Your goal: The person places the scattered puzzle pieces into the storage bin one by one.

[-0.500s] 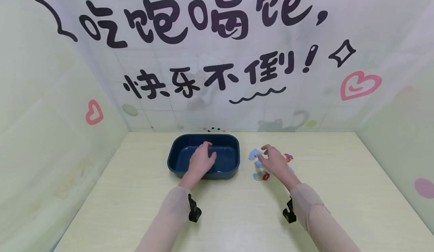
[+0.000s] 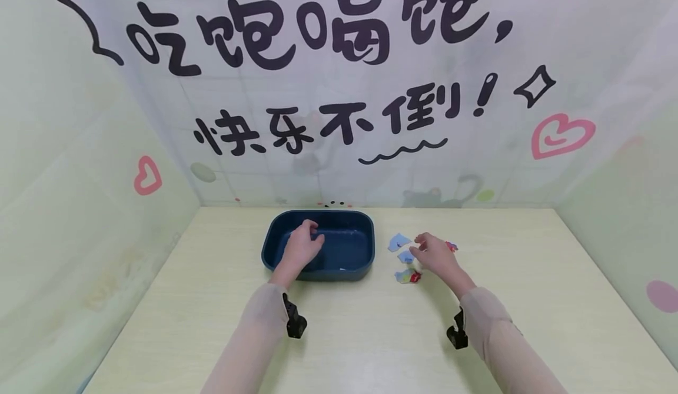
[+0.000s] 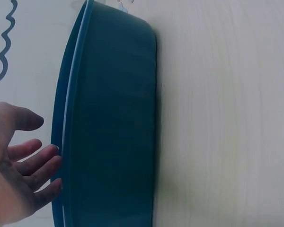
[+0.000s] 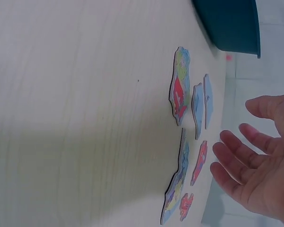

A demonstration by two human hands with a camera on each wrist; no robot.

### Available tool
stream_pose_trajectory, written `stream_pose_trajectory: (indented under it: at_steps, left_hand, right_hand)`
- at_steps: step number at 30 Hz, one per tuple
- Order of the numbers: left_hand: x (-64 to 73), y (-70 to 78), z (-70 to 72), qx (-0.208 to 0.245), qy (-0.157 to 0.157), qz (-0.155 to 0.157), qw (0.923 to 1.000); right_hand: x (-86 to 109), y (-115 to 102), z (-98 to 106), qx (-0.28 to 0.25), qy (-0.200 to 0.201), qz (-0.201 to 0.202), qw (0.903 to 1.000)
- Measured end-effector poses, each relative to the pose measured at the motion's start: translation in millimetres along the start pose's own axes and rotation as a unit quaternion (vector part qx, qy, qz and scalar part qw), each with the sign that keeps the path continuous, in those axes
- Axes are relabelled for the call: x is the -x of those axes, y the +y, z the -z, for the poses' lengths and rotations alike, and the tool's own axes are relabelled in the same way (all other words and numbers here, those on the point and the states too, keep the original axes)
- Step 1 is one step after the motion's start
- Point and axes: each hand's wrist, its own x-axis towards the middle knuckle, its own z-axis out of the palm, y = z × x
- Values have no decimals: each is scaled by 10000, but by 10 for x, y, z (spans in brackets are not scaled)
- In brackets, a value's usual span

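Note:
A dark blue rectangular tub (image 2: 346,252) stands at the back of the table, left of centre. Over its left part hovers my left hand (image 2: 302,247), fingers relaxed and holding nothing; in the left wrist view the fingertips overlap the tub's rim (image 3: 68,118). My right hand (image 2: 436,255) is raised over several flat, irregular puzzle pieces to the right of the tub, its fingers loosely bent and gripping nothing. A pale blue piece (image 2: 399,242) and a green-and-red piece (image 2: 408,275) lie left of it. The right wrist view shows a longer multicoloured piece (image 4: 176,182) and red ones (image 4: 199,163).
The pale wooden table (image 2: 349,335) runs up to a white back wall sheet (image 2: 328,182) with black lettering. Pale green sheets enclose both sides. Black wrist cameras hang below both sleeves.
My left hand has shifted a little left over the tub. The right hand has moved slightly right and nearer, uncovering more of the small blue piece.

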Motion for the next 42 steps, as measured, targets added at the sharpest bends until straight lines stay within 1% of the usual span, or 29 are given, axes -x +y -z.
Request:
stream_pose_trajectory:
  at_steps: [3, 8, 15, 24, 27, 32, 37, 42]
  left_hand:
    - [-14, -57, 12, 90, 5, 31, 10000]
    - [-20, -123, 66, 171, 39, 51, 9998]
    - [-59, -197, 179, 425, 20, -3, 9991]
    - [-115, -295, 342, 576, 54, 8, 9983]
    - [-138, -313, 390, 653, 82, -11, 9978]
    - [-170, -361, 441, 776, 75, 53, 9969]
    - [-182, -413, 491, 811, 160, 102, 9965]
    - [-188, -460, 548, 755, 352, 131, 9964]
  right_hand:
    - [6, 45, 2, -74, -40, -9, 10000]
    - [13, 132, 20, 17, -75, -104, 9999]
    - [72, 275, 74, 18, -79, -272, 9996]
    - [113, 407, 134, 19, -23, -435, 9991]
    - [124, 439, 144, 44, 2, -415, 9991]
    - [138, 480, 149, 51, -11, -335, 9994]
    - [149, 508, 158, 24, -12, -322, 9995]
    - [160, 521, 173, -4, -49, -378, 9993]
